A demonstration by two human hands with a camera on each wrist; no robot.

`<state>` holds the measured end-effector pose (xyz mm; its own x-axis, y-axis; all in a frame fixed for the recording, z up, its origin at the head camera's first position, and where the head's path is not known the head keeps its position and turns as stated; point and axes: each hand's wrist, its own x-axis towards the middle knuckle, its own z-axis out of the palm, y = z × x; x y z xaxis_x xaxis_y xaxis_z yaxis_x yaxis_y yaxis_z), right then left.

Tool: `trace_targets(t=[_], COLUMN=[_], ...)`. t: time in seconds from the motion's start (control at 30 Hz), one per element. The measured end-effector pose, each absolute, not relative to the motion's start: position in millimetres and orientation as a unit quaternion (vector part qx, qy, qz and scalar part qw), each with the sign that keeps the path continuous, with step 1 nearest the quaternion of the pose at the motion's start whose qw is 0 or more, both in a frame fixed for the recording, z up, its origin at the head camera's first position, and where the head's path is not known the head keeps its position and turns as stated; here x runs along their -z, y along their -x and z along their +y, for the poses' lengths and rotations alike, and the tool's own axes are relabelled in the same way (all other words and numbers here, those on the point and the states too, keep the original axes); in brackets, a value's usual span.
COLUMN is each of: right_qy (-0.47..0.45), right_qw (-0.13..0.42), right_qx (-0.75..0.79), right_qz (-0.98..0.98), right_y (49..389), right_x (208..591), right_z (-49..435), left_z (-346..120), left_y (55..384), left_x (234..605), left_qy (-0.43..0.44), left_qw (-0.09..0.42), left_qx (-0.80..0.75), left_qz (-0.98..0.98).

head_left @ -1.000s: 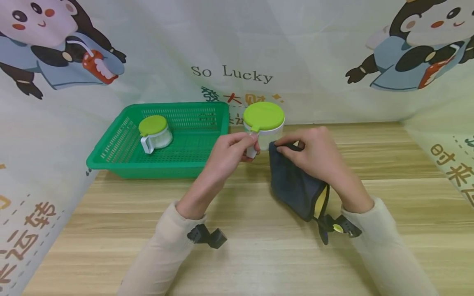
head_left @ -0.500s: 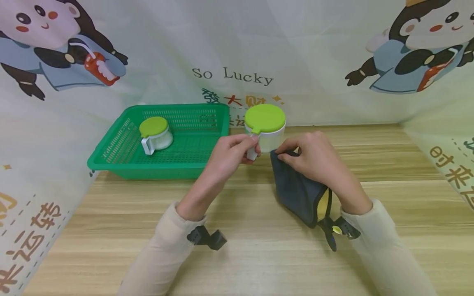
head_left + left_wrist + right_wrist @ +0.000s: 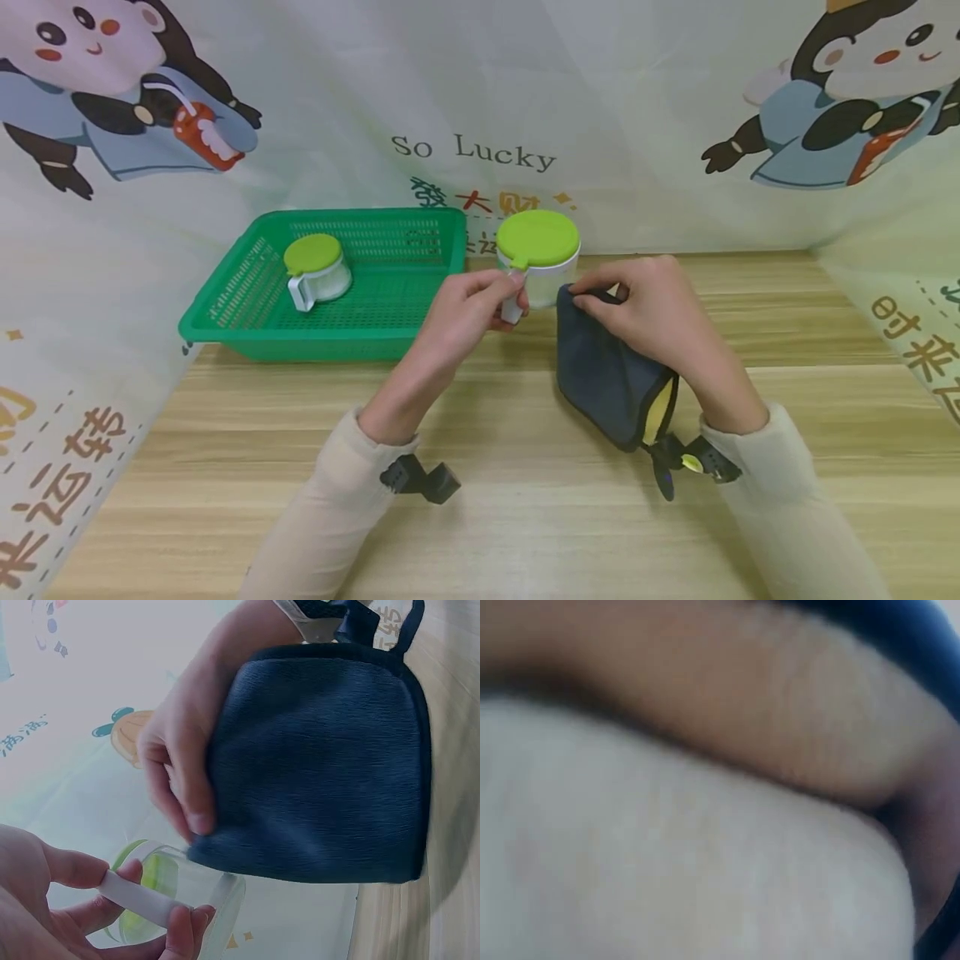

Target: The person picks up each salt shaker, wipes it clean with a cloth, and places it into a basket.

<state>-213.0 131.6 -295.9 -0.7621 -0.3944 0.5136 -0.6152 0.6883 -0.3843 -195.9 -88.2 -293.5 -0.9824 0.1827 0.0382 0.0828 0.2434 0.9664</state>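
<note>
My left hand [image 3: 472,308] pinches the white handle [image 3: 142,898] of a clear jar with a green lid [image 3: 538,237], held upright near the back of the table. Just to its right, my right hand [image 3: 645,308] pinches the upper corner of a folded cloth [image 3: 607,375], dark grey-blue with a yellow inner side and a dark edge. The cloth hangs down beside the jar. From the left wrist, the cloth's broad face covers part of the right hand, and the jar's clear side shows behind the handle. Only blurred skin and a bit of dark cloth fill the right wrist view.
A green plastic basket [image 3: 322,336] stands at the back left of the wooden table [image 3: 480,517]. Inside it is a second lidded jar [image 3: 318,271] with a white handle. A printed curtain [image 3: 637,125] rises behind the table and along both sides.
The right hand and cloth dipped slightly, then came back up and a little to the right. The left hand and its jar have hardly moved.
</note>
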Motion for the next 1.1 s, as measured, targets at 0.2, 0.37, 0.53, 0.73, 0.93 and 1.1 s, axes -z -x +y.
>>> trace_targets(t=[0.2, 0.37, 0.53, 0.73, 0.93, 1.1], right_qy=[-0.285, -0.282, -0.275, -0.287, -0.294, -0.285], right_qw=[0.183, 0.247, 0.27, 0.191, 0.203, 0.267], right_qx=[-0.263, -0.284, -0.291, -0.248, -0.251, -0.275], right_qz=[-0.904, -0.883, -0.876, -0.906, -0.899, -0.878], right_y=[220, 216, 213, 218, 217, 211], right_x=[303, 297, 293, 301, 301, 294], right_z=[133, 134, 135, 134, 133, 135], left_z=[-89, -88, -88, -87, -88, -86], left_y=[196, 197, 197, 196, 197, 198], left_x=[295, 295, 295, 296, 298, 298], left_qy=[-0.079, -0.083, -0.087, -0.082, -0.077, -0.08], left_qw=[0.042, 0.038, 0.039, 0.045, 0.046, 0.047], left_qx=[-0.61, -0.611, -0.611, -0.608, -0.609, -0.608], left_qz=[0.788, 0.786, 0.786, 0.788, 0.788, 0.788])
